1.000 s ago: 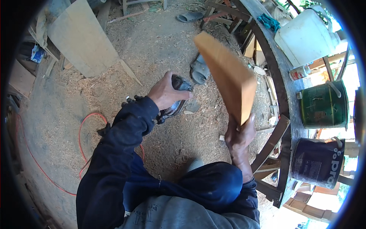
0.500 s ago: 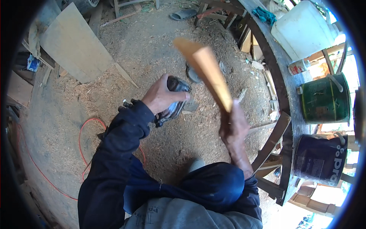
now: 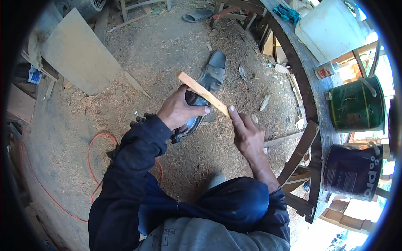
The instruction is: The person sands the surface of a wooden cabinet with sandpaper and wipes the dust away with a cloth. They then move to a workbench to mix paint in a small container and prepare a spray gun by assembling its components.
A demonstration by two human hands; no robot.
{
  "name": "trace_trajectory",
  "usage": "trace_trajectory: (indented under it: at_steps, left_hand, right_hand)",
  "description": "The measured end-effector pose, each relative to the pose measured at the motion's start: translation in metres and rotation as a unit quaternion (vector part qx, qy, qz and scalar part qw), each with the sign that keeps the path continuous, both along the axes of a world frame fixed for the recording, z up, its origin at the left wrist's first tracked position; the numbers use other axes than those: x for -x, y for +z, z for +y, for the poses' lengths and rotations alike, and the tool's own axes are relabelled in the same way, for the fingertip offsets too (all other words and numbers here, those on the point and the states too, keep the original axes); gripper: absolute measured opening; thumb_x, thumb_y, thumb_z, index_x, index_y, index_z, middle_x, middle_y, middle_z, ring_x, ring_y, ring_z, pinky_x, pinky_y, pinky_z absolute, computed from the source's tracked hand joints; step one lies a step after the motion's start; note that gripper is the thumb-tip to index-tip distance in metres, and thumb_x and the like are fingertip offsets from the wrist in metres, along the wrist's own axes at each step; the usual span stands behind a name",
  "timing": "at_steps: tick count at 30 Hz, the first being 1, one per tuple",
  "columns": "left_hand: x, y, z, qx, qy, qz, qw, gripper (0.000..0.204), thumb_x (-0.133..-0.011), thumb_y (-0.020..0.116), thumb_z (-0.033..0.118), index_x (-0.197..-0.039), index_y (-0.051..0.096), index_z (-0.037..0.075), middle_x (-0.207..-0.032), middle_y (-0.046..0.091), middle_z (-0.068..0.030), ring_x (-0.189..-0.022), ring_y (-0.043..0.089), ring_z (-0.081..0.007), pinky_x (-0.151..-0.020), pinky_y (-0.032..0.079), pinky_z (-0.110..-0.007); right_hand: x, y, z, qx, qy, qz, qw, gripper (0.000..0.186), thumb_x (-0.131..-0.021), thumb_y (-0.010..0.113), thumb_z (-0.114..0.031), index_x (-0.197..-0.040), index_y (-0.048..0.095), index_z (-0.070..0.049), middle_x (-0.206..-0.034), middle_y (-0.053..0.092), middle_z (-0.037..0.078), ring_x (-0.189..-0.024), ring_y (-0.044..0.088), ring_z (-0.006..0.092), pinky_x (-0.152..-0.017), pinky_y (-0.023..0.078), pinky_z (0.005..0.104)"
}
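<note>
My left hand (image 3: 176, 109) is closed round a dark, glossy tool (image 3: 189, 124), its thumb reaching across the near side. The palm and fingers cover much of the tool, so its exact kind does not show. In my right hand (image 3: 250, 137) is a short, flat strip of pale wood (image 3: 206, 93), gripped at its lower right end with the index finger laid along it. The strip slants up to the left, its far part crossing over the top of the dark tool. Whether the two touch cannot be made out.
A grey slide sandal (image 3: 214, 71) lies just beyond my hands, another (image 3: 197, 16) farther off. A red cord (image 3: 88, 154) loops over the shavings-strewn floor at left. A plywood board (image 3: 81, 54) leans far left. At right, a bench (image 3: 320, 108) carries a green bucket (image 3: 358, 106) and purple bucket (image 3: 351, 171).
The wooden strip, blurred and raised before, has come down and left over the dark tool. My right hand has lowered slightly leftward. My left hand keeps its grip.
</note>
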State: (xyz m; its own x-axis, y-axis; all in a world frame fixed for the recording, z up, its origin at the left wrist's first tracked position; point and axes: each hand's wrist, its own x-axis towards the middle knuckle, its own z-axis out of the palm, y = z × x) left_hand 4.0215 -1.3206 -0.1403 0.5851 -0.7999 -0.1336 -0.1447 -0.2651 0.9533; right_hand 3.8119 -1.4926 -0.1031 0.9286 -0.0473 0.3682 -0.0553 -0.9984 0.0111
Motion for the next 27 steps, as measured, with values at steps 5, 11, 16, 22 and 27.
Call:
trace_trajectory:
  at_steps: [5, 11, 16, 22, 27]
  left_hand:
    - [-0.006, 0.019, 0.001, -0.079, 0.044, 0.007, 0.996, 0.089, -0.073, 0.085, 0.035, -0.141, 0.042, -0.004, -0.118, 0.061, -0.0208, -0.113, 0.060, -0.0280, -0.100, 0.046, -0.038]
    - [-0.015, 0.073, 0.048, 0.080, 0.014, 0.025, 0.996, 0.097, -0.075, 0.083, 0.031, -0.149, 0.029, 0.001, -0.118, 0.063, -0.0223, -0.110, 0.064, -0.0271, -0.099, 0.048, -0.037]
    - [-0.022, 0.107, 0.093, 0.142, 0.113, -0.012, 0.983, 0.099, -0.072, 0.083, 0.022, -0.150, 0.027, 0.001, -0.113, 0.064, -0.0161, -0.105, 0.066, -0.0227, -0.096, 0.050, -0.035]
    - [0.000, 0.130, 0.157, 0.117, 0.281, -0.140, 0.942, 0.116, -0.066, 0.090, 0.039, -0.150, 0.022, -0.005, -0.120, 0.060, -0.0189, -0.111, 0.063, -0.0264, -0.101, 0.047, -0.038]
    - [0.057, 0.159, 0.216, 0.022, 0.454, -0.302, 0.838, 0.137, -0.050, 0.092, 0.064, -0.149, 0.023, -0.001, -0.130, 0.050, -0.0248, -0.108, 0.061, -0.0339, -0.095, 0.050, -0.046]
  right_hand:
    - [0.009, -0.009, -0.013, -0.082, -0.007, -0.280, 0.956, 0.066, -0.089, 0.070, -0.004, -0.146, 0.038, 0.001, -0.095, 0.067, 0.023, -0.073, 0.070, 0.0279, -0.058, 0.056, 0.0360]
    - [0.024, -0.094, -0.059, -0.402, -0.205, -0.123, 0.884, 0.068, -0.087, 0.067, -0.014, -0.148, 0.040, -0.004, -0.124, 0.061, 0.032, -0.115, 0.062, 0.0427, -0.101, 0.046, 0.0488]
    - [-0.004, -0.191, -0.118, -0.328, -0.332, 0.131, 0.874, 0.068, -0.081, 0.069, -0.029, -0.142, 0.048, -0.008, -0.135, 0.051, 0.027, -0.121, 0.054, 0.0447, -0.100, 0.045, 0.0536]
    - [-0.208, -0.199, -0.104, -0.186, -0.041, -0.014, 0.982, 0.060, -0.084, 0.070, -0.025, -0.139, 0.052, -0.013, -0.138, 0.047, 0.024, -0.120, 0.052, 0.0430, -0.098, 0.047, 0.0504]
    - [-0.367, -0.190, -0.033, -0.262, -0.005, 0.149, 0.954, 0.063, -0.084, 0.070, -0.022, -0.142, 0.048, -0.011, -0.132, 0.052, 0.025, -0.123, 0.051, 0.0422, -0.101, 0.047, 0.0465]
